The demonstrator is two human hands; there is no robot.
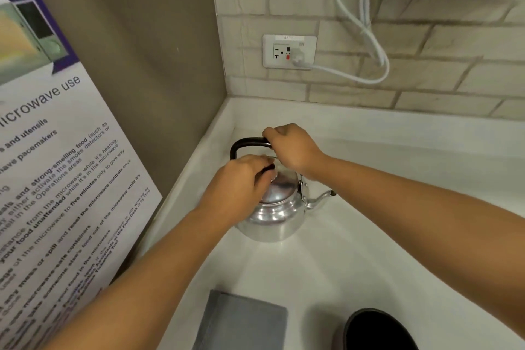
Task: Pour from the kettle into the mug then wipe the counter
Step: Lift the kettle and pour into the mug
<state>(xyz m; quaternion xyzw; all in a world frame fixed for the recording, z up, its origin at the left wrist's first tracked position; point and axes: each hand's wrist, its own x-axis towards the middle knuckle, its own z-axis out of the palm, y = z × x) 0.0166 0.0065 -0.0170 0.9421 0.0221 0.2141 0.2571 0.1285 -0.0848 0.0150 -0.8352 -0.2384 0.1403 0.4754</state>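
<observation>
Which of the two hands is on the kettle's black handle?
The right hand, farther from the camera, grips the black handle. The left hand instead pinches the knob on the lid of the kettle.

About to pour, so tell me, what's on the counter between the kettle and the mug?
Nothing: in the head view, bare white counter separates the kettle from the black mug.

A shiny metal kettle (277,209) stands upright mid-frame on the white counter (369,236), spout pointing right; a dark mug (375,329) sits lower right, a folded grey cloth (241,321) bottom centre.
</observation>
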